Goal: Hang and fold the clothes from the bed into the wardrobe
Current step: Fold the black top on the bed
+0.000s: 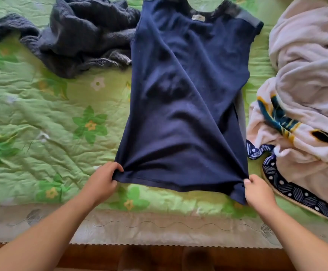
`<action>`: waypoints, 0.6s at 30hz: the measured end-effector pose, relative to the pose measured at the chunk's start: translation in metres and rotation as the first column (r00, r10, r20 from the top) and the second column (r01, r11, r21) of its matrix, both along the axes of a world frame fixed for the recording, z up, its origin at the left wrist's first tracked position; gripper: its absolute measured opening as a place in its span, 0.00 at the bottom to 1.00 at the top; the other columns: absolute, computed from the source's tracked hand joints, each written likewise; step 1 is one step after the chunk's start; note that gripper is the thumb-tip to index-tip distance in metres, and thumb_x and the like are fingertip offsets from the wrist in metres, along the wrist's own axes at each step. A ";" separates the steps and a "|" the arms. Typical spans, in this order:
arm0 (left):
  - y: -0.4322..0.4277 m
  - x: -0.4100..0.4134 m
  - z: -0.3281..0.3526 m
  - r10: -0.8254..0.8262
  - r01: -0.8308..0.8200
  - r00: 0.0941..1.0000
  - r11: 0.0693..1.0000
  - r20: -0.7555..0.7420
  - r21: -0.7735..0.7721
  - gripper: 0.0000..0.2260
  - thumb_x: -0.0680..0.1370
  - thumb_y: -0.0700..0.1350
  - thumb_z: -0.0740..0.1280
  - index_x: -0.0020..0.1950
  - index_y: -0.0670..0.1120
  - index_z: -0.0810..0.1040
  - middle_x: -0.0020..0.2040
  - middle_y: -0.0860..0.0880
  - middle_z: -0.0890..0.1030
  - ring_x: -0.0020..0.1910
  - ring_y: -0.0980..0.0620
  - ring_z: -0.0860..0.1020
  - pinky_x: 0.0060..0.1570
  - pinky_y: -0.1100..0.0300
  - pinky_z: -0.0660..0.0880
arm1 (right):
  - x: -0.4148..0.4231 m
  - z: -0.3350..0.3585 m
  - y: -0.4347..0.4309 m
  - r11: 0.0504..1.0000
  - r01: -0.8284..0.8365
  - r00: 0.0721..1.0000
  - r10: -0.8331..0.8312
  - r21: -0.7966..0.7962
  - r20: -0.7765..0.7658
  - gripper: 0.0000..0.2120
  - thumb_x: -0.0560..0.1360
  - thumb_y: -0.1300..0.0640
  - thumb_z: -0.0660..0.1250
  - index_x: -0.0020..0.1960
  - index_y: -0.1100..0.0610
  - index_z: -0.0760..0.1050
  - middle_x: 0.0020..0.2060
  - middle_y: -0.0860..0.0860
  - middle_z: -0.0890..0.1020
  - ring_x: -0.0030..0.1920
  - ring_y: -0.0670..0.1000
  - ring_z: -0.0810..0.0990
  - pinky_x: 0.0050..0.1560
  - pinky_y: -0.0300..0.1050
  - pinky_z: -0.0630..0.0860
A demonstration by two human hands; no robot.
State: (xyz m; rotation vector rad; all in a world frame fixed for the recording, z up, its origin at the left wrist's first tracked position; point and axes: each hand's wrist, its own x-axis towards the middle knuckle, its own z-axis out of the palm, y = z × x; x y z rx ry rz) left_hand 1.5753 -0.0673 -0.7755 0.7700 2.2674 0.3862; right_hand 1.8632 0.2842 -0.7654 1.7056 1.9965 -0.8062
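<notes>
L grip (102, 178): I pinch navy top (186, 106) hem corner.
R grip (257, 190): pinches other hem corner.
Top: flat on bed (42, 114), beside grey knit (85, 36).

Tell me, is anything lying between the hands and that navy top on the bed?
Nothing visible does. The left hand and right hand pinch the hem corners of the navy sleeveless top. The wardrobe is out of view.

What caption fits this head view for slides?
Left hand and right hand pinch hem corners of the navy top on the green bedspread.
</notes>
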 end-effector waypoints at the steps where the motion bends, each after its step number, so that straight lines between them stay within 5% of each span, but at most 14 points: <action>1: -0.006 -0.002 0.002 -0.063 0.064 0.998 0.997 0.026 -0.052 0.20 0.63 0.39 0.63 0.52 0.57 0.75 0.51 0.52 0.76 0.53 0.44 0.78 0.52 0.52 0.73 | 0.000 0.006 0.001 0.999 -0.053 0.997 0.053 -0.011 0.055 0.11 0.80 0.59 0.59 0.39 0.59 0.67 0.42 0.64 0.77 0.47 0.65 0.76 0.47 0.55 0.70; 3: -0.009 -0.009 0.003 -0.117 0.114 0.993 0.987 -0.012 -0.112 0.26 0.62 0.41 0.62 0.57 0.60 0.75 0.56 0.54 0.71 0.58 0.48 0.74 0.55 0.49 0.73 | -0.012 0.020 0.007 0.994 -0.093 0.993 0.088 0.065 0.084 0.03 0.78 0.58 0.60 0.47 0.56 0.72 0.48 0.62 0.79 0.52 0.65 0.78 0.50 0.55 0.71; 6: 0.024 -0.031 0.005 0.155 -0.146 0.980 0.986 -0.125 0.074 0.30 0.65 0.30 0.63 0.62 0.52 0.76 0.61 0.48 0.71 0.62 0.45 0.72 0.61 0.45 0.72 | -0.058 0.030 0.027 0.976 -0.075 0.981 0.109 0.205 -0.158 0.11 0.79 0.59 0.61 0.60 0.57 0.75 0.54 0.62 0.80 0.56 0.64 0.78 0.54 0.55 0.72; 11: 0.135 -0.103 0.003 0.550 -0.580 0.814 0.768 0.184 0.270 0.20 0.79 0.31 0.57 0.69 0.43 0.73 0.60 0.44 0.78 0.57 0.49 0.77 0.63 0.50 0.75 | -0.157 0.016 0.077 0.985 -0.082 0.936 0.129 0.154 -0.327 0.16 0.81 0.55 0.63 0.66 0.61 0.74 0.58 0.60 0.81 0.61 0.62 0.77 0.61 0.52 0.71; 15: 0.201 -0.167 -0.005 0.632 -0.689 0.724 0.651 0.275 0.318 0.18 0.80 0.34 0.57 0.69 0.42 0.74 0.61 0.45 0.80 0.57 0.49 0.79 0.62 0.54 0.76 | -0.225 0.002 0.125 0.982 0.171 0.892 -0.119 0.081 -0.437 0.12 0.80 0.50 0.65 0.51 0.60 0.76 0.45 0.56 0.81 0.50 0.60 0.79 0.48 0.47 0.69; 18: 0.240 -0.208 -0.010 0.609 -0.679 0.734 0.652 0.300 0.337 0.11 0.80 0.41 0.63 0.60 0.42 0.79 0.55 0.45 0.84 0.50 0.52 0.79 0.51 0.58 0.76 | -0.262 -0.010 0.162 0.872 0.452 0.677 -0.473 -0.188 -0.564 0.14 0.73 0.51 0.73 0.52 0.60 0.79 0.45 0.52 0.83 0.47 0.54 0.82 0.50 0.49 0.79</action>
